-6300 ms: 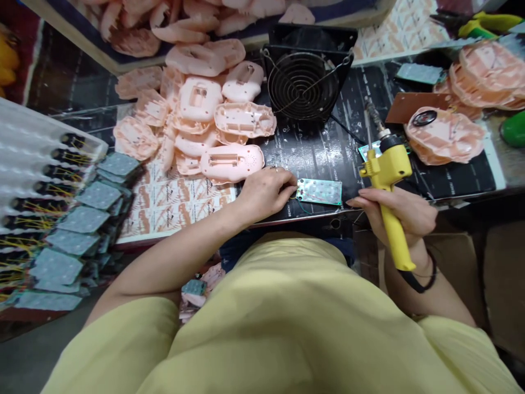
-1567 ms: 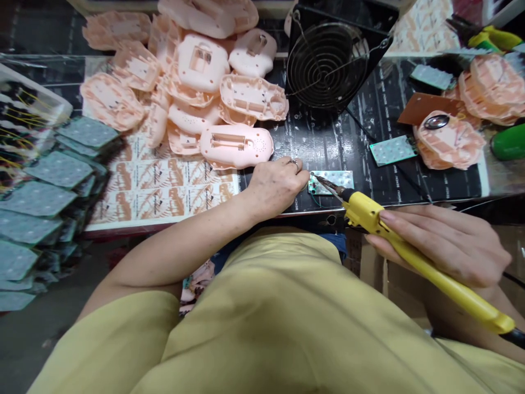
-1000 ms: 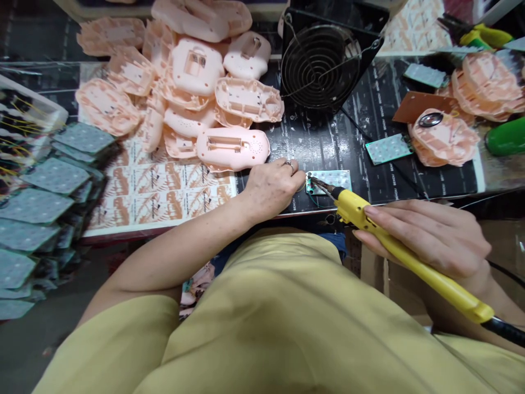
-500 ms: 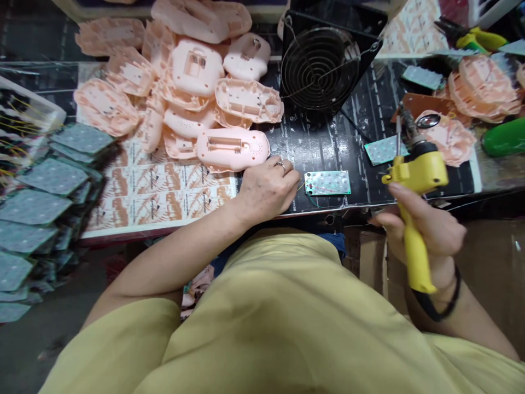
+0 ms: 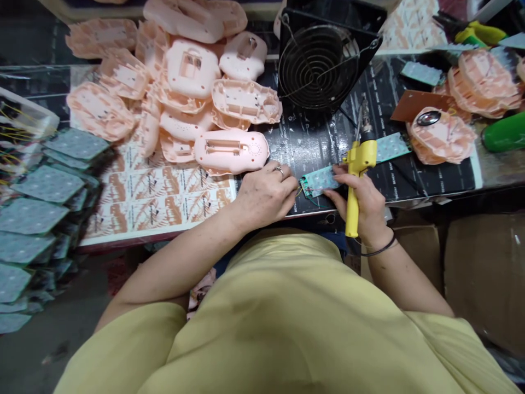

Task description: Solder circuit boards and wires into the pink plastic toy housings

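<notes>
My right hand [image 5: 363, 200] is wrapped around a yellow soldering gun [image 5: 353, 210], its metal tip pointing up and away from me. The thumb and a finger of that hand also touch the right end of a green circuit board [image 5: 320, 181], which is tilted on the bench. Thin wires [image 5: 301, 189] run from the board's left end to the fingertips of my left hand [image 5: 268, 191]. That hand is closed in a pinch at the bench edge, with its fingertips partly hidden. A second circuit board [image 5: 391, 146] lies just behind the soldering gun.
Pink plastic shells [image 5: 232, 150] are heaped at the left, with more shells [image 5: 443, 134] at the right. A black fan [image 5: 318, 68] stands at the back. Stacked circuit boards [image 5: 35, 213] fill the left side. A green cylinder [image 5: 504, 134] and yellow-handled pliers [image 5: 479, 34] are at the right.
My right hand has moved left with the soldering gun and now touches the circuit board. The board's right end has turned away from me. My left hand has stayed nearly in place.
</notes>
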Demonstrator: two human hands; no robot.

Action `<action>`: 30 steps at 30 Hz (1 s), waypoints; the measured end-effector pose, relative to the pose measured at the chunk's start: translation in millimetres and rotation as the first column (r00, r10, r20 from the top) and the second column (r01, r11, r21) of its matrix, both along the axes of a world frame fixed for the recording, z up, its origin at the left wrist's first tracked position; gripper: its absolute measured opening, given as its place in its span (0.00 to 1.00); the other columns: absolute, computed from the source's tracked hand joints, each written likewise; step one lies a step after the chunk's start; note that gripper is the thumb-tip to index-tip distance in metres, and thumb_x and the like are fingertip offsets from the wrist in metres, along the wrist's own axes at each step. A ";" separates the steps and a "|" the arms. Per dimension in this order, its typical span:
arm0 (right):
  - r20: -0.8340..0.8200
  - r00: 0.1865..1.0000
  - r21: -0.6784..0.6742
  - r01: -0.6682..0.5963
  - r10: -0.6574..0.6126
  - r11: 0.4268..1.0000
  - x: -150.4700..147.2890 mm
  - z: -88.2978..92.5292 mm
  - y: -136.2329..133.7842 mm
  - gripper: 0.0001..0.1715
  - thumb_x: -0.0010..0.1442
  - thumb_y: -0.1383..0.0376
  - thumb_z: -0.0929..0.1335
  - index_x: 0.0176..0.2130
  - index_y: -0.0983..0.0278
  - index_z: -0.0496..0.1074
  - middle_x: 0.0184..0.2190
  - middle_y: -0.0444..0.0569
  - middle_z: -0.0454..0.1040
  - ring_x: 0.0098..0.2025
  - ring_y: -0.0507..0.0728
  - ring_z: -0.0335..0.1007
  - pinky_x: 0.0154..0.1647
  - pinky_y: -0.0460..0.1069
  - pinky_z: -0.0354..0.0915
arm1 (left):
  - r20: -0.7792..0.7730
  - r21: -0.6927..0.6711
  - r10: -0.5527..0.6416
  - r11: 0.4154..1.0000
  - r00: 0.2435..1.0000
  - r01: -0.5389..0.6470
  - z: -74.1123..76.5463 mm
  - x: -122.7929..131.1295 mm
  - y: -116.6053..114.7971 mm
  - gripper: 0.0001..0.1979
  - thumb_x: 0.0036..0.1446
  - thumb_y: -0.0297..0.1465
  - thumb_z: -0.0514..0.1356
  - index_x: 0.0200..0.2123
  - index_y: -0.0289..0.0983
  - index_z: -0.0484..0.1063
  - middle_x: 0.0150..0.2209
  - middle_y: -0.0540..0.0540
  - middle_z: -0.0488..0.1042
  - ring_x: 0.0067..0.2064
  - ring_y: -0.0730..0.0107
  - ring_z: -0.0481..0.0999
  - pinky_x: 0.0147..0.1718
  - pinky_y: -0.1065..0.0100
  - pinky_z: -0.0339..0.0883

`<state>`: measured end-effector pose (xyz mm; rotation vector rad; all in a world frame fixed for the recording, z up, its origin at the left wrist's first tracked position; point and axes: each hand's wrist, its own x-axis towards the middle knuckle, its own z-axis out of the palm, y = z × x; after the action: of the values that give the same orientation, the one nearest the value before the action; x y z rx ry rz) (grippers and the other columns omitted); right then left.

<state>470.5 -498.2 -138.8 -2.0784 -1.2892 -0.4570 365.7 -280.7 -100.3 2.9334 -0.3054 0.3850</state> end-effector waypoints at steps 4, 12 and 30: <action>-0.030 0.999 0.027 -0.026 0.026 0.999 0.6 -0.4 -2.4 0.24 0.59 0.67 0.74 0.53 0.60 0.67 0.52 0.56 0.78 0.54 0.61 0.76 0.55 0.56 0.73 | -0.010 -0.007 -0.028 1.000 1.000 0.028 1.5 -0.7 2.8 0.11 0.64 0.29 0.55 0.32 0.34 0.76 0.36 0.42 0.77 0.40 0.61 0.73 0.31 0.64 0.63; -0.017 0.999 0.033 -0.041 0.042 0.999 0.5 0.6 -2.2 0.25 0.58 0.68 0.74 0.53 0.59 0.67 0.52 0.55 0.78 0.55 0.61 0.76 0.55 0.56 0.74 | -0.039 -0.027 -0.036 0.999 0.999 0.035 2.3 -1.2 4.0 0.11 0.64 0.29 0.55 0.33 0.34 0.77 0.37 0.42 0.77 0.40 0.61 0.72 0.32 0.64 0.63; -0.013 1.000 0.022 -0.011 0.011 1.000 0.6 -3.0 -2.2 0.19 0.61 0.64 0.73 0.50 0.58 0.67 0.51 0.53 0.78 0.54 0.61 0.76 0.53 0.57 0.75 | -0.060 -0.190 0.045 0.980 0.997 -0.056 -0.3 0.1 2.2 0.16 0.64 0.33 0.55 0.50 0.31 0.75 0.44 0.39 0.78 0.44 0.60 0.76 0.42 0.62 0.71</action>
<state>471.1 -500.3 -141.8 -2.0514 -1.2823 -0.4506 365.8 -278.5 -100.5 2.7616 -0.1757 0.3203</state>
